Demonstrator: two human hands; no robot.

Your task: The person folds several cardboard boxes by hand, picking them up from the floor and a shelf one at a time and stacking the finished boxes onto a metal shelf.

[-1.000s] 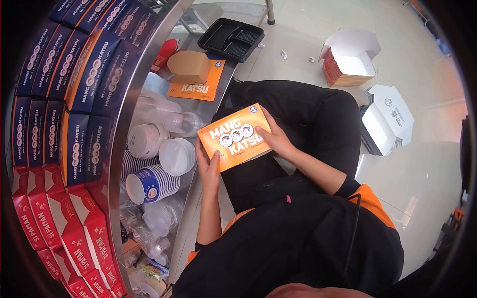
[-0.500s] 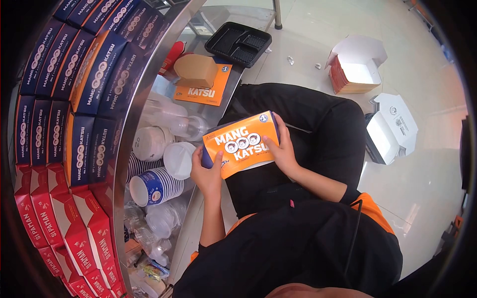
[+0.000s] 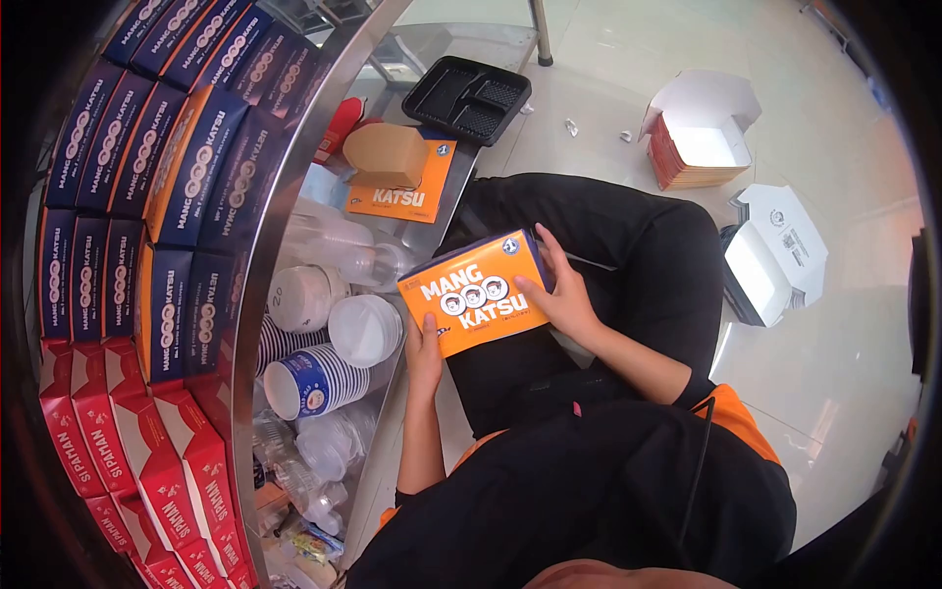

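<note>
An orange and dark blue box (image 3: 478, 297) printed "MANG KATSU" is held over my lap, its orange face up and its flap lying flat. My left hand (image 3: 424, 355) grips its lower left side, thumb on the orange face. Around the right edge, my right hand (image 3: 561, 294) holds the box with the thumb on top and fingers behind. The underside of the box is hidden.
Stacked blue boxes (image 3: 125, 162) and red boxes (image 3: 147, 471) stand at the left. Paper cups (image 3: 312, 381) and plastic containers fill the lower shelf. A black tray (image 3: 465, 100) lies above. White-lined boxes (image 3: 699, 147) and open boxes (image 3: 760, 265) sit on the floor at right.
The box's orange face now lies flatter and covers the blue edge at the left. Both hands still hold the box and have shifted slightly. The view of the shelf has moved a little.
</note>
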